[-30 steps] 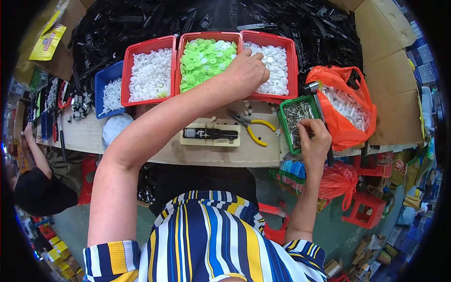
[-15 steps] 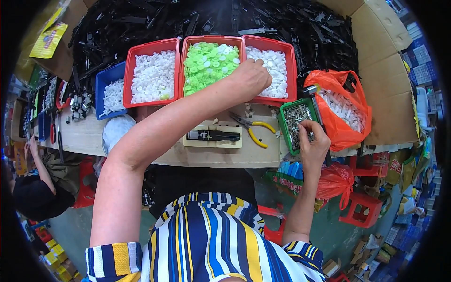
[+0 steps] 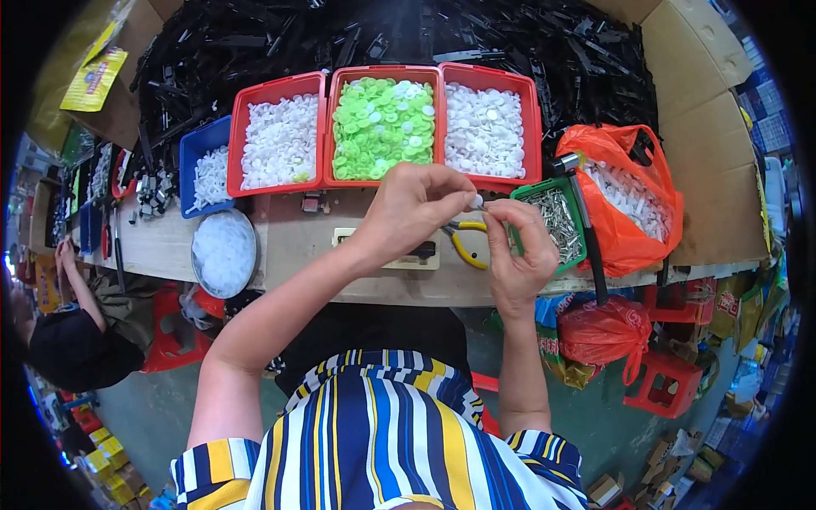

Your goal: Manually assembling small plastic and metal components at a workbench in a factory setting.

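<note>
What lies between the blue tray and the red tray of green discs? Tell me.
In the head view, one red tray of white pieces sits between the blue tray and the red tray of green discs.

You wear a short-sleeved shirt [image 3: 382,442] with bold vertical stripes in dark blue, white and yellow, thin pale blue lines running among them. Each sleeve ends well above the elbow. Your forearms are bare, and your hands carry no gloves, rings or watch.

Glossy plastic trays [image 3: 280,85]; shiny metal pins [image 3: 557,223]; matt wooden bench [image 3: 297,246].
</note>
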`<move>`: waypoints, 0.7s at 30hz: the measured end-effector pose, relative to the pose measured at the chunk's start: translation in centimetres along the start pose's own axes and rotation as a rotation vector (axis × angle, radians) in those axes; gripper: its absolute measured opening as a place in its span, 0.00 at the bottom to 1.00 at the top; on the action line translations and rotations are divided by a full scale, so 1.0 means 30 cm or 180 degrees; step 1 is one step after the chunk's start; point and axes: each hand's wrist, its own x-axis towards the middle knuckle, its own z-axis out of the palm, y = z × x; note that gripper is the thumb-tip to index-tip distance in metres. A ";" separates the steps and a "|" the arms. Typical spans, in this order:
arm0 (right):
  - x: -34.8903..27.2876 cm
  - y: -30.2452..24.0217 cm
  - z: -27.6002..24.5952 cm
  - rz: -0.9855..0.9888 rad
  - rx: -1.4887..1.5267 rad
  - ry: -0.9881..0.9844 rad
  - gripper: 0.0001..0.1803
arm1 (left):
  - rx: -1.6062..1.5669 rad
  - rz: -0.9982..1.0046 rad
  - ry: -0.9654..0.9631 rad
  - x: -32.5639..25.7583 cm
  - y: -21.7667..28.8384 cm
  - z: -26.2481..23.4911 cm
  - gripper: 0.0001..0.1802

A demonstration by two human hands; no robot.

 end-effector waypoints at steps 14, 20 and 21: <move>-0.013 -0.085 0.039 -0.0676 -0.0520 -0.0128 0.11 | -0.0978 -0.0226 0.0205 -0.104 -0.007 -0.024 0.09; -0.013 -0.103 0.055 -0.0936 -0.0823 -0.0175 0.11 | -0.0998 -0.0034 0.0451 -0.132 -0.012 -0.025 0.09; -0.013 -0.105 0.057 -0.0971 -0.0897 -0.0206 0.11 | -0.0984 0.0063 0.0590 -0.137 -0.012 -0.023 0.09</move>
